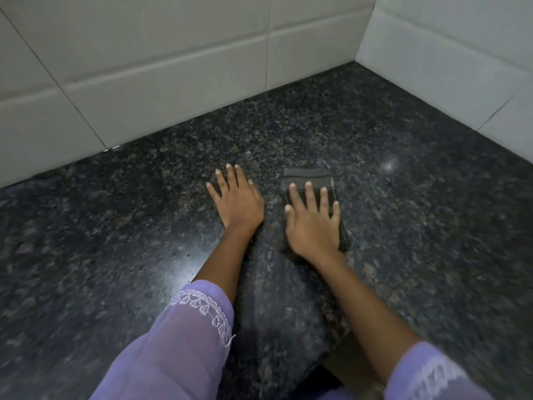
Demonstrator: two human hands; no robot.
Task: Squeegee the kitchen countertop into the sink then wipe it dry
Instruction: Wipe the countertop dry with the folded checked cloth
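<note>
Dark folded cloth [313,180] lies at centre frame under the right hand [313,223], whose straight, spread fingers press it flat onto the speckled granite bench [115,226]. Just left, the left hand [238,197] rests flat, fingers straight, on bare stone. White tiled walls [158,53] fill the upper frame.

I see pale wall tiles [161,53] ahead and more tiles [450,53] on my right, meeting in a corner. A light glare [184,255] shines below.
</note>
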